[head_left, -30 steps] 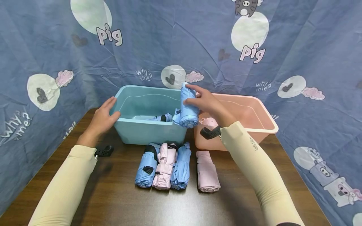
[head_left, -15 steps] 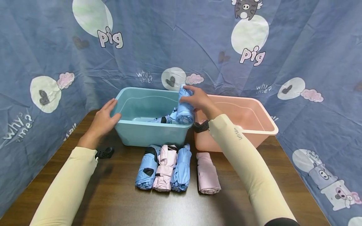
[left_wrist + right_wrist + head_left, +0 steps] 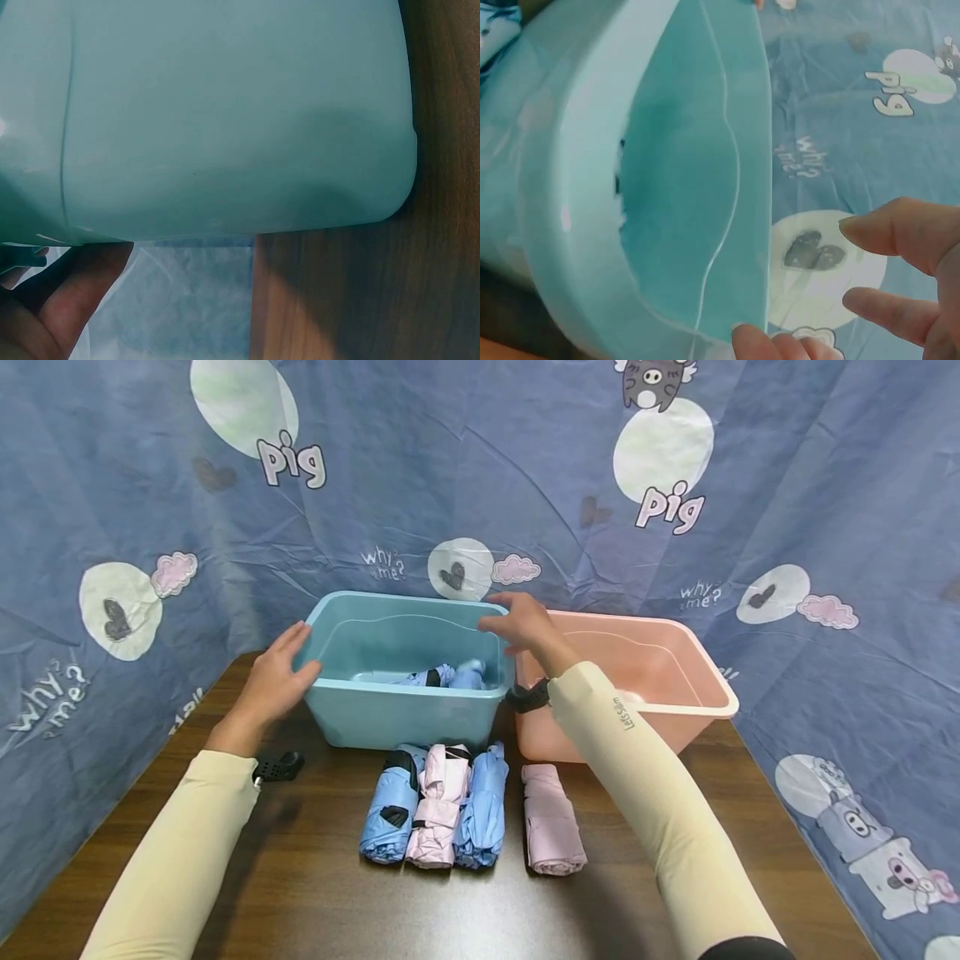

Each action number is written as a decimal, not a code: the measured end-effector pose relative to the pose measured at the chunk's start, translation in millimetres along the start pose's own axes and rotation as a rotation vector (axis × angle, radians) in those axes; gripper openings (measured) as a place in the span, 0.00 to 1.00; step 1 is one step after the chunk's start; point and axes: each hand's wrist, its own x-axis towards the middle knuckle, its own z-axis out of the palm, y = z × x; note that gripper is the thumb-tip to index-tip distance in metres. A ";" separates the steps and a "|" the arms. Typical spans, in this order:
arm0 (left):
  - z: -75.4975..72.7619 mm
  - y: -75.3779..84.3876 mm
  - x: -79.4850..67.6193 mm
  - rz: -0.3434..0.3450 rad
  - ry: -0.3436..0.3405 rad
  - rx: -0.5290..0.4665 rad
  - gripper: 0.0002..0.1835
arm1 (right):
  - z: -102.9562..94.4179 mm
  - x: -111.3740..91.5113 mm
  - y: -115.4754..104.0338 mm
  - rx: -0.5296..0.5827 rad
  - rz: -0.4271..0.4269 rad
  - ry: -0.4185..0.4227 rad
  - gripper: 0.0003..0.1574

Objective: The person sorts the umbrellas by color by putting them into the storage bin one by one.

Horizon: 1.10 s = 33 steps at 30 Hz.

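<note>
My right hand (image 3: 528,627) hovers over the right end of the blue plastic bin (image 3: 401,717), fingers spread, holding nothing. In the right wrist view its thumb and fingertips (image 3: 868,304) stand apart. Below it, a blue folded umbrella (image 3: 468,675), slightly blurred, lies inside the bin beside another blue folded umbrella (image 3: 430,677); the front wall hides part of both. My left hand (image 3: 273,681) is at the bin's left end, fingers extended along the rim. The left wrist view shows part of that hand (image 3: 86,289) at the bin's edge; firm contact is unclear.
A pink bin (image 3: 637,652) stands right of the blue one, its contents mostly hidden by my right arm. In front lie a blue umbrella (image 3: 390,814), a pink umbrella (image 3: 435,814), another blue umbrella (image 3: 480,814) and a separate pink umbrella (image 3: 553,827). A patterned curtain (image 3: 480,468) hangs behind.
My right hand has moved the blue umbrella left and down over the blue bin and let it go; it now lies inside. My left hand has stayed at the bin's left end.
</note>
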 end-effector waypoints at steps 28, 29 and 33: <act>-0.1 1.5 0.3 -0.005 -0.002 -0.006 0.35 | -11.5 -24.7 19.6 0.191 -0.014 -0.056 0.38; -0.3 1.9 0.1 -0.007 -0.001 -0.005 0.35 | -12.6 -26.7 21.5 0.201 -0.014 -0.057 0.38; -1.2 3.1 0.4 -0.015 -0.003 -0.006 0.35 | -16.5 -35.9 27.8 0.210 -0.027 -0.049 0.36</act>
